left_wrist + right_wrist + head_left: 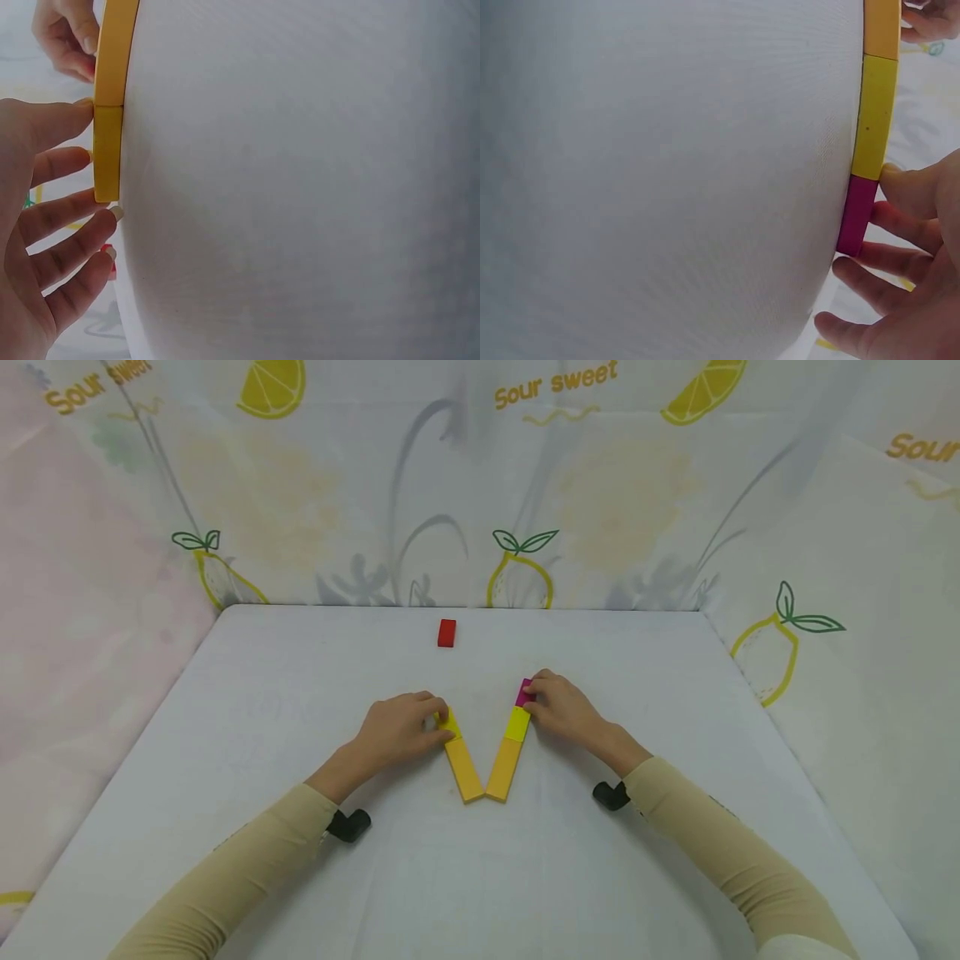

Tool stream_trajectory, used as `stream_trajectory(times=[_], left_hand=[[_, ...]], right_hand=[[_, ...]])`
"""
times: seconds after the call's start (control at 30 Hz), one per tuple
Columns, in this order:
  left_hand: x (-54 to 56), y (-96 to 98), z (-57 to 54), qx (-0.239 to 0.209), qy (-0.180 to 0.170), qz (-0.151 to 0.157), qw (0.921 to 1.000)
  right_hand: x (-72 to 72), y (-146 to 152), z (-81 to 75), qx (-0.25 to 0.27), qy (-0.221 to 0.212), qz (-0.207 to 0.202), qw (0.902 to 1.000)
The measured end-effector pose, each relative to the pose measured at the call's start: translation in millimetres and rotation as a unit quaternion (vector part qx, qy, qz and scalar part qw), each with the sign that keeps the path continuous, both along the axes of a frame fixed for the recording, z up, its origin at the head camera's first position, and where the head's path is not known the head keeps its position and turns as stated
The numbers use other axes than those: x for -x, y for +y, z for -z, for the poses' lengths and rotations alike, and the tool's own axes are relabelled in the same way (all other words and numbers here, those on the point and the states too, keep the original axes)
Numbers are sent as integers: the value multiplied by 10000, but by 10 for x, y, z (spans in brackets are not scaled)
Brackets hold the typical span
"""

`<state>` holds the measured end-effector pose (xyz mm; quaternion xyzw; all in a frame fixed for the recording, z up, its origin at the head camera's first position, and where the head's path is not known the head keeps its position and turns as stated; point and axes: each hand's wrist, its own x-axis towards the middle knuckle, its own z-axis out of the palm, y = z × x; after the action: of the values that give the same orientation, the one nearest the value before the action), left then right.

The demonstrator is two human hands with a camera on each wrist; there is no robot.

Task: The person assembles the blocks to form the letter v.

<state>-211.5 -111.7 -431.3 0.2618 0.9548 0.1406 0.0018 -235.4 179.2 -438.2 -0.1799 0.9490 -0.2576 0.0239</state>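
Two rows of flat blocks meet at the bottom in a V on the white tabletop. An orange block and a yellow block form the left row. On the right, an orange block, a yellow block and a magenta block run end to end. My left hand holds the left yellow block, thumb near its joint with the orange one and a finger at its far end. The magenta block is held by my right hand, its thumb at the yellow joint.
A red block lies apart near the back edge of the white table. Lemon-printed cloth hangs behind and at both sides. Black wrist devices sit below both wrists.
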Motion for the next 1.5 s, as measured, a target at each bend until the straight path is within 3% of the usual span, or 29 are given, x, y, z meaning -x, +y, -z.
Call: stream_trajectory(times=[0.77,1.0,1.2,1.5], left_hand=[[46,-23,77,-266,-29,40,9996],[104,-40,84,-508,-455,-194,9975],[209,-78,64,-603,-734,-553,9939],[490,-84,82,-811,-639,-676,9924]], right_hand=[[2,9,25,19,13,-9,10000],[-11,5,17,66,7,-8,10000],[-11,-11,16,87,35,-61,9999],[-7,5,10,51,7,-48,10000]])
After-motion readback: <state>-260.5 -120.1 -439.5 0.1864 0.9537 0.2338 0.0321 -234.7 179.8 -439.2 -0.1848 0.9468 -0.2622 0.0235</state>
